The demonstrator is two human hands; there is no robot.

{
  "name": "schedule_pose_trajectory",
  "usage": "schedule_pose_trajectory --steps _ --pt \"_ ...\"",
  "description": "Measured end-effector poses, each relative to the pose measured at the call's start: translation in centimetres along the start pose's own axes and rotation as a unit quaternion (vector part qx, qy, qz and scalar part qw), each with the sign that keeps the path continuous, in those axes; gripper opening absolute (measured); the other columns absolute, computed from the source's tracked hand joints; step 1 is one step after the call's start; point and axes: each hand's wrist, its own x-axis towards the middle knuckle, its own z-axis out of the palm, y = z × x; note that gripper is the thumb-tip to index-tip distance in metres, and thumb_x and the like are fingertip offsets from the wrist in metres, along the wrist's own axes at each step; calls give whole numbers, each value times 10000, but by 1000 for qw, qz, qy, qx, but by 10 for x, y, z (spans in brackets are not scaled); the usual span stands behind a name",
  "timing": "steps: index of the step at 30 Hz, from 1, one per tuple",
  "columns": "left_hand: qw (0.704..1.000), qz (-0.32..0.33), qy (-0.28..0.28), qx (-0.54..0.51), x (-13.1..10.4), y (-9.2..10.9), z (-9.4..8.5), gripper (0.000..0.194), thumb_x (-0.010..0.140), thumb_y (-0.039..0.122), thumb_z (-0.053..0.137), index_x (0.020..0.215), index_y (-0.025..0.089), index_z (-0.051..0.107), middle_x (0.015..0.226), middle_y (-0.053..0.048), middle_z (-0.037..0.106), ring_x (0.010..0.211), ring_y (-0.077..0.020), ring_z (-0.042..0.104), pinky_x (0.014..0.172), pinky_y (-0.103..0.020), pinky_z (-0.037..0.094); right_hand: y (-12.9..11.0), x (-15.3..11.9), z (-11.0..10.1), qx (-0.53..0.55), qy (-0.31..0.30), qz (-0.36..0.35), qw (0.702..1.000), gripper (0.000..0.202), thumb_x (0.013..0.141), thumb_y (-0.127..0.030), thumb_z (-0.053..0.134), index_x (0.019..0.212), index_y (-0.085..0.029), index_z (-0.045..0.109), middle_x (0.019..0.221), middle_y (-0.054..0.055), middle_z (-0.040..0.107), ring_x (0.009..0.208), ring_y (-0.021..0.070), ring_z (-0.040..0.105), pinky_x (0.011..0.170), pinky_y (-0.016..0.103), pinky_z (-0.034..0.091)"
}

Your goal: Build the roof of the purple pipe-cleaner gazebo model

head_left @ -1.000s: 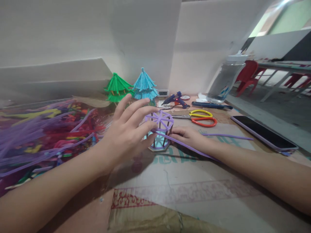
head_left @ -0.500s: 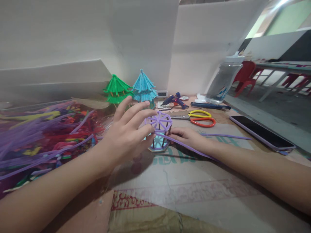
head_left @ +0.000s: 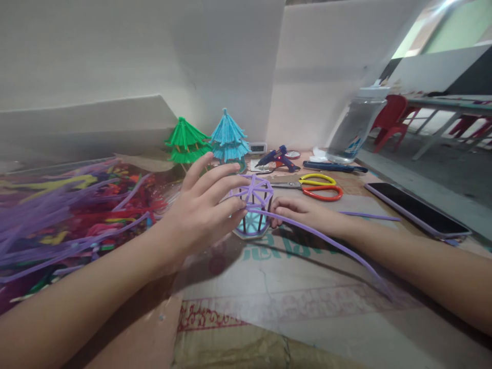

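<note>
The little purple straw frame [head_left: 251, 207] stands upright on the cardboard sheet [head_left: 292, 287], just in front of me, and I take everything else from it. My left hand [head_left: 203, 212] rests against its near-left side, fingers spread and lightly curled over the spoked top, which I judge keeps the frame from tipping. My right hand [head_left: 303, 215] lies low on the cardboard at the frame's right, fingertips narrowed together at the frame's edge where a long purple straw [head_left: 326, 241] meets it; whether they actually pinch the straw I cannot tell. The straw trails away from the frame toward my right forearm. Behind the frame stand a green straw tree [head_left: 186, 141] and a blue straw tree [head_left: 229, 137], side by side. Right of the frame and farther back lie the scissors [head_left: 313, 186] and a glue gun [head_left: 277, 158], both near at hand. Left of the frame sprawls a heap of coloured straws [head_left: 65, 210]; well to its right lies a phone [head_left: 417, 210].
</note>
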Motion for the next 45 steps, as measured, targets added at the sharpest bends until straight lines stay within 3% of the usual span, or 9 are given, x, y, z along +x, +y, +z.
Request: schedule_pose_trajectory --steps 6,10,15,20,25,33,41,45 --pt "1000 11 7 3 3 -3 -1 78 935 239 704 976 267 644 1270 7 720 1320 -232 612 1273 -557 334 18 4 17 96 66 -14 993 438 889 -609 686 1002 -211 541 823 -12 617 751 150 599 711 301 494" --pt "1000 -11 -8 -22 4 -9 0 134 936 362 714 1030 278 667 1280 -20 717 1337 -264 596 1247 -579 352 11 3 17 64 84 -12 994 420 923 -549 652 1151 -200 601 832 5 644 752 161 604 694 305 485" --pt "993 -48 -51 -97 4 -14 1 150 910 381 719 968 243 707 1261 -80 712 1350 -309 574 1217 -598 359 -2 1 14 -39 63 -3 997 327 970 -480 563 1006 -195 721 953 47 731 888 207 650 823 348 495" --pt "987 -51 -69 -134 6 -12 -2 98 894 304 676 952 234 709 1269 -89 701 1346 -306 570 1233 -585 331 -3 1 12 -86 49 -7 995 332 997 -460 523 899 -198 701 893 47 725 845 209 646 800 348 488" --pt "993 -52 -39 -102 7 -8 -4 156 889 276 670 1040 237 681 1264 -88 701 1338 -295 576 1236 -572 340 -1 1 12 -92 44 -17 995 317 1006 -435 510 911 -192 691 879 42 719 830 200 645 785 325 480" --pt "998 -16 10 -59 6 -8 3 48 888 233 683 929 239 660 1215 -43 722 1286 -265 620 1211 -559 402 0 1 12 -84 39 -13 996 303 1008 -410 508 920 -183 689 859 34 708 815 186 639 773 309 476" --pt "999 40 20 -9 5 -4 -2 68 909 254 689 943 226 637 1225 -52 723 1269 -281 638 1210 -584 426 1 3 12 -95 45 -24 994 312 988 -435 526 931 -187 708 879 48 713 829 209 641 781 333 486" --pt "999 38 30 3 5 -2 -3 98 917 286 687 994 252 636 1232 -36 723 1271 -266 643 1215 -573 427 3 3 12 -95 52 -26 994 298 983 -422 536 937 -185 711 893 53 727 845 216 655 794 339 488"
